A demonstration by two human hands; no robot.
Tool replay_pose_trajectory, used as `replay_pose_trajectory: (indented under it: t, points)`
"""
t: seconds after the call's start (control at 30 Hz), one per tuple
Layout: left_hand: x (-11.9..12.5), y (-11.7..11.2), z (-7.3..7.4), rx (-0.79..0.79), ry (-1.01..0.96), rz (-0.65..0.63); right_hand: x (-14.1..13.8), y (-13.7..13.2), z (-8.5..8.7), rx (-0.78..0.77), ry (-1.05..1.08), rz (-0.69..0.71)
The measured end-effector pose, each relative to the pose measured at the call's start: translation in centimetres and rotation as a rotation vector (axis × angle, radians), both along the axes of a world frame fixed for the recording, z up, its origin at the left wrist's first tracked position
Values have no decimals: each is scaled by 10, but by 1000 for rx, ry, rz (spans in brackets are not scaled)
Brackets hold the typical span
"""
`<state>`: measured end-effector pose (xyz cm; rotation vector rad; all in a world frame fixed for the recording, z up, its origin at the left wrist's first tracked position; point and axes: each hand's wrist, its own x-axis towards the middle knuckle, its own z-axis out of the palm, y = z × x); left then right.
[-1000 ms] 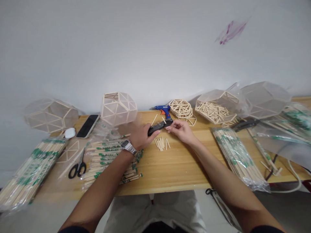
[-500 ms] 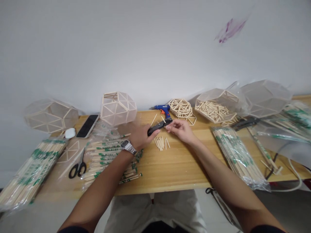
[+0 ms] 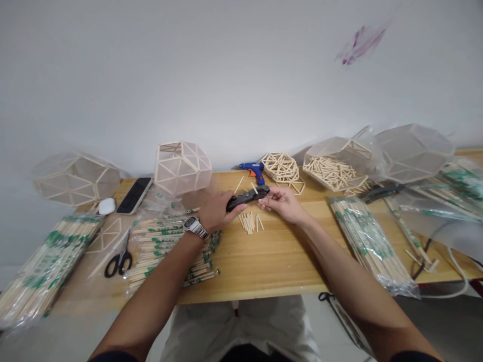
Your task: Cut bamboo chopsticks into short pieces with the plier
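Observation:
My left hand [image 3: 218, 211] is closed around a black hand cutter [image 3: 241, 199], whose head points right. A short wooden stick [image 3: 254, 188] pokes up past the cutter's jaws. At the head of the tool, my right hand [image 3: 283, 203] pinches the lower end of this stick, mostly hidden by fingertips and jaws. Just below on the table lies a small pile of cut stick pieces [image 3: 248, 222], with two loose ones beside it. Another stick piece [image 3: 239, 184] lies behind the cutter, near a blue glue gun [image 3: 253, 170].
Stick-frame polyhedra [image 3: 183, 168] stand along the wall; one [image 3: 334, 168] holds many cut sticks. Flat stick frames [image 3: 281, 167] are stacked behind my right hand. Bagged chopsticks [image 3: 372, 244] lie right, wrapped chopsticks [image 3: 162, 246] left, near scissors [image 3: 118, 262] and a phone [image 3: 135, 195].
The cutter's head has tilted slightly and shifted a little to the right relative to the stick. Both hands stay nearly in place; the view has moved slightly.

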<state>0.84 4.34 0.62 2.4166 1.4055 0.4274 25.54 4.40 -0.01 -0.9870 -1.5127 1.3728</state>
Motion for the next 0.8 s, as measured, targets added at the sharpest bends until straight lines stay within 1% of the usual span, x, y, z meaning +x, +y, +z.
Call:
replay_pose_trajectory:
  t: [0.3, 0.57, 0.7, 0.8]
  points:
    - [0, 0, -1, -8, -6, 4, 0, 0, 1, -40, 70, 53]
    - [0, 0, 2, -30, -21, -27, 0, -2, 4, -77, 101, 91]
    - [1, -1, 4, -40, -13, -21, 0, -2, 2, -125, 147, 121]
    - [1, -1, 5, -40, -18, -17, 0, -1, -1, -153, 167, 117]
